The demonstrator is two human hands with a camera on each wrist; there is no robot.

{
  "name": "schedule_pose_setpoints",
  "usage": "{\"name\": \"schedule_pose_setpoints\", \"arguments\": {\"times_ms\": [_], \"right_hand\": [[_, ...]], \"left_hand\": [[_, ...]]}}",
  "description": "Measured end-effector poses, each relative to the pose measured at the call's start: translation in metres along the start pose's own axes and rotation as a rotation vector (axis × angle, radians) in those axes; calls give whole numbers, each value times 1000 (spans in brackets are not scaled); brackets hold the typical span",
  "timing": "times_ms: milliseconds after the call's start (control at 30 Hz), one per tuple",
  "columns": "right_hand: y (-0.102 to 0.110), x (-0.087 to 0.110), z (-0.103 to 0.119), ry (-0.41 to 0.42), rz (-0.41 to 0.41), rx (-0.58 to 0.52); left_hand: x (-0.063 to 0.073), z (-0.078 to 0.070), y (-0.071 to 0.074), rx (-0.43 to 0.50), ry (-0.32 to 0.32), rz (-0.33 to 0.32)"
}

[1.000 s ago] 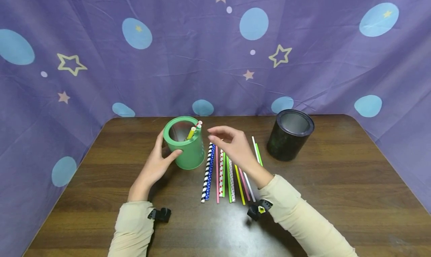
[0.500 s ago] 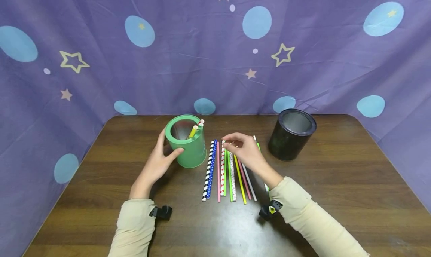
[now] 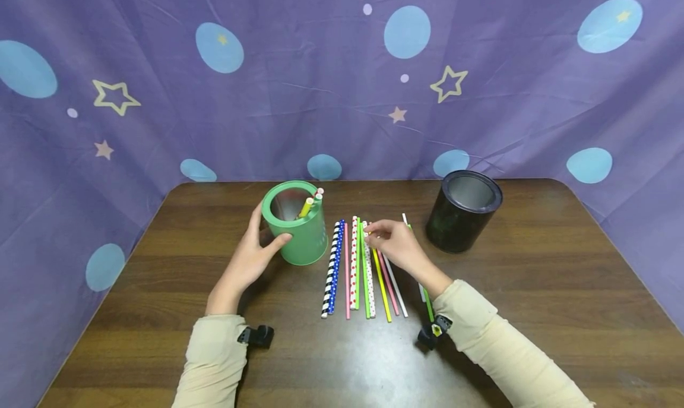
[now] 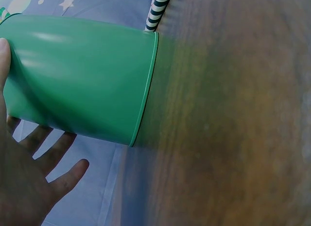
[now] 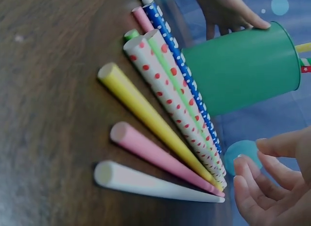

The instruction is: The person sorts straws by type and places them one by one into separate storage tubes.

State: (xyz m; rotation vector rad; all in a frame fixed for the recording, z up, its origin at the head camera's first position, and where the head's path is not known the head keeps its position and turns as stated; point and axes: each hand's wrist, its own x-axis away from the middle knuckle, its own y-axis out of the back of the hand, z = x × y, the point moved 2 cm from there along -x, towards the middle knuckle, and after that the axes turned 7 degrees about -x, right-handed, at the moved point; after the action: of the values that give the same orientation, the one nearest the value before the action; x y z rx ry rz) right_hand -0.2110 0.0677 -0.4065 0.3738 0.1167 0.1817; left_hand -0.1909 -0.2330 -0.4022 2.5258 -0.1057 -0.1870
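Count, straws on desk [image 3: 342, 372]: 12. Main row, 10, lying side by side, left to right: black-and-white striped straw [image 3: 329, 280], blue dotted straw [image 3: 336, 265], first pink straw [image 3: 347, 271], red-dotted white straw [image 3: 353, 265], two green straws [image 3: 365, 271], second dotted white straw [image 3: 370, 277], yellow straw [image 3: 382, 285], second pink straw [image 3: 389, 286], plain white straw [image 3: 396, 286]. Right of the row, under the right forearm, 2 more: outer white straw [image 3: 422, 292] and outer green straw [image 3: 429, 307].

Containers: 2, both upright. Green can [image 3: 304, 244] stands at the row's left, near its far end; 3 straws lean in it with ends above the rim: yellow leaning straw [image 3: 306, 209], green-striped straw [image 5: 305, 61], red starred straw [image 5: 306, 69]. Black can [image 3: 454, 227] stands right of the row, well apart from the green can; its grey inner wall shows.

Hands: 2, well apart. Left hand [image 3: 248, 259] is clamped on the green can, thumb on the near side, fingers spread around the left and back. Right hand [image 3: 399, 247] hangs at the far end of the row, fingers loosely bent, a gap between thumb and fingertips; the fingertips are just beside the straw ends, contact cannot be told.

Purple curtain [image 3: 267, 87] with stars and blue ovals behind.
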Motion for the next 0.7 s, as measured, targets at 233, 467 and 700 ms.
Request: {"name": "schedule_pose_setpoints", "arguments": {"times_ms": [233, 467, 700], "right_hand": [[-3, 0, -6, -38, 61, 57], [-8, 0, -9, -44, 85, 113], [-11, 2, -8, -74, 101, 155]], "left_hand": [[1, -1, 0, -3, 1, -5], [1, -2, -1, 0, -6, -2], [2, -5, 0, 23, -4, 4]]}}
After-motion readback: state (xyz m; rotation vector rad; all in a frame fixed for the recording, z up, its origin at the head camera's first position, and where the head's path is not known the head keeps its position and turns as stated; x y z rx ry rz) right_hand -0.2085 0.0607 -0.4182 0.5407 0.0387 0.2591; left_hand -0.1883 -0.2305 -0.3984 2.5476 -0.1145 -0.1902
